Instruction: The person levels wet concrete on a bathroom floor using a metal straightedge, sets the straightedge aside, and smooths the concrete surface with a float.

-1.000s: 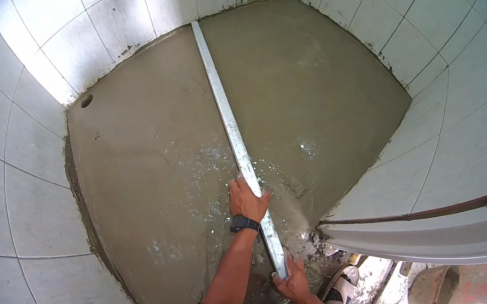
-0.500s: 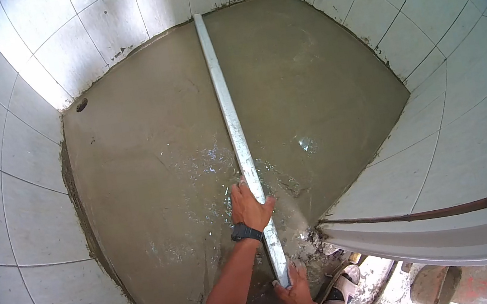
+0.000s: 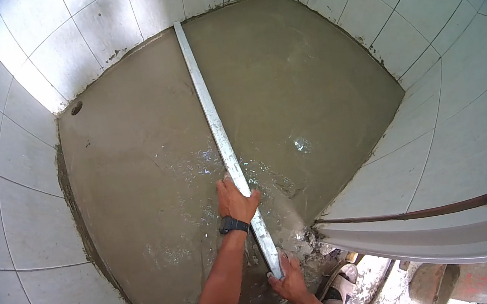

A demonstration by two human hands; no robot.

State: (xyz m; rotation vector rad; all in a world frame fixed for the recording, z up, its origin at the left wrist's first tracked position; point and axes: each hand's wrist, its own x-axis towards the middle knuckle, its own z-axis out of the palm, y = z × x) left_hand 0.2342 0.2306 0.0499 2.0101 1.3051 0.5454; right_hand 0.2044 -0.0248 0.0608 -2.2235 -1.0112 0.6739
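Silvery bar swung left, far end most; sweep seemingly under way; bar lies across wet floor; left hand grips its lower half; right hand clamps near end.

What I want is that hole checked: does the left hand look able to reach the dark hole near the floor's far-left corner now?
Probably not: the left hand holds the long bar, and the hole lies far across the floor, though nothing visible blocks the way.
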